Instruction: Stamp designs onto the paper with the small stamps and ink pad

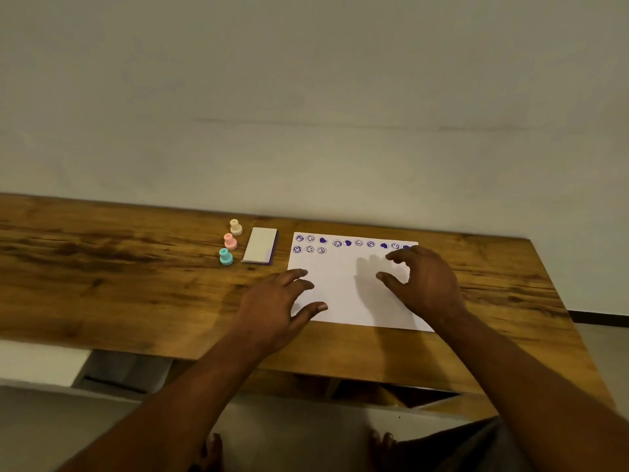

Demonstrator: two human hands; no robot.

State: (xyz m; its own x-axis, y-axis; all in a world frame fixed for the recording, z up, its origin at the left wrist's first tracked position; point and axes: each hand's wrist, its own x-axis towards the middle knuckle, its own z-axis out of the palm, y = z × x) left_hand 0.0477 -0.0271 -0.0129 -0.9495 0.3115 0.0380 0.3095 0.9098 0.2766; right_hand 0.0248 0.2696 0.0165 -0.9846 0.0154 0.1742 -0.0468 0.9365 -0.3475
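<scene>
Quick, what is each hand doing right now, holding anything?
Left hand: open, holding nothing, fingers spread at the paper's left edge.
Right hand: open, empty, fingers curled above the paper.

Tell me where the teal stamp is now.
In the head view, the teal stamp stands on the wooden table, left of the ink pad and nearest of three stamps in a row.

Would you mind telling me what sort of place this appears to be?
Probably a plain room at home or in an office: a wood-grain desk against a bare pale wall, with a white stamped paper sheet on it.
</scene>
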